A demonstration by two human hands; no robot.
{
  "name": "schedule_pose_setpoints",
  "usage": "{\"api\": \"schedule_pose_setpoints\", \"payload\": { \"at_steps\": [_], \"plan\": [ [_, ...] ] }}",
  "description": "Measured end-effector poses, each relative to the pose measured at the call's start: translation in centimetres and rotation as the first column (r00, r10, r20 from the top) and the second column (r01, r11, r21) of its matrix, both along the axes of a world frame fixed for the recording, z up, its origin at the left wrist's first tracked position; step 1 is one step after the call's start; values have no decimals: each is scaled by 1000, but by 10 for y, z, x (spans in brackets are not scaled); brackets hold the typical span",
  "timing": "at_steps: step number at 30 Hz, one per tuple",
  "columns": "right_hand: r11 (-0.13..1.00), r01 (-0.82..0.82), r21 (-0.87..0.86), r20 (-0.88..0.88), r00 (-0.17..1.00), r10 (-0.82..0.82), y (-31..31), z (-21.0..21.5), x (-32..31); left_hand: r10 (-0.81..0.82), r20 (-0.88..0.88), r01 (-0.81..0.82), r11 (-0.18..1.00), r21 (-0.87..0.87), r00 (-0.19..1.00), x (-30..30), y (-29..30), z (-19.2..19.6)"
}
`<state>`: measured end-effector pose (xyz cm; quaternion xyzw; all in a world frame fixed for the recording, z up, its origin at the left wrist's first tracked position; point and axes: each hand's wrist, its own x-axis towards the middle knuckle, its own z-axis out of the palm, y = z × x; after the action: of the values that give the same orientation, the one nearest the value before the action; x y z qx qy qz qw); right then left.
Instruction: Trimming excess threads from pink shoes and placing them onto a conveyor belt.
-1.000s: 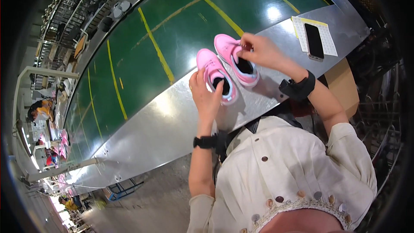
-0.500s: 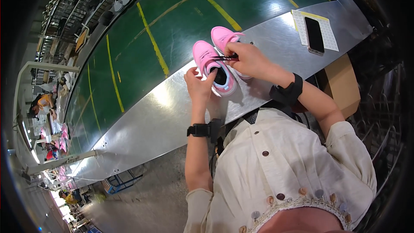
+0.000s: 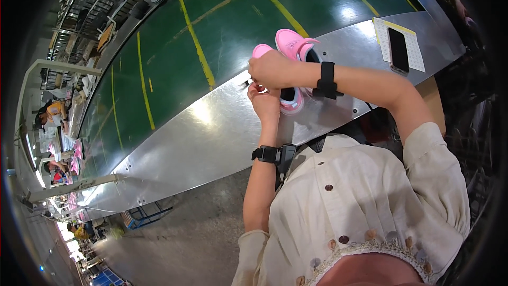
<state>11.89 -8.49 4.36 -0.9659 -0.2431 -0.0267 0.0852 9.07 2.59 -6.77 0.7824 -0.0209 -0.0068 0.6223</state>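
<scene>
Two pink shoes with pale soles stand side by side on the metal edge of the bench. My right hand reaches across the left shoe and covers its middle; only its toe and heel show. Its fingers are closed, and a small dark tip juts out past them, part of the slim dark snips. Just below, my left hand has its fingers curled together at the left shoe's side, close under the right hand; what they pinch is hidden. The right shoe, its strap sticking out, stands partly behind my right wrist.
A black phone lies on a printed sheet to the right. Beyond the metal edge runs a green belt with yellow lines. A cardboard box stands below the bench at right. Other people are at work far left.
My right hand has moved left across the left shoe, turning so that the snips are mostly hidden. My left hand's thumb has left the shoe opening, and its fingers have drawn together. The view has shifted slightly.
</scene>
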Motion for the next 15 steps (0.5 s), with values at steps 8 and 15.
{"api": "schedule_pose_setpoints", "payload": {
  "at_steps": [8, 15],
  "plan": [
    [645, 387, 659, 92, 810, -580, -72, 6, 3, 27, 149, -70, 955, 289, 988, -4, -12, 43],
    [609, 443, 658, -16, 817, -576, -103, 6, -16, -495, 554, 143, 817, 558, 670, 37, -9, 70]
  ]
}}
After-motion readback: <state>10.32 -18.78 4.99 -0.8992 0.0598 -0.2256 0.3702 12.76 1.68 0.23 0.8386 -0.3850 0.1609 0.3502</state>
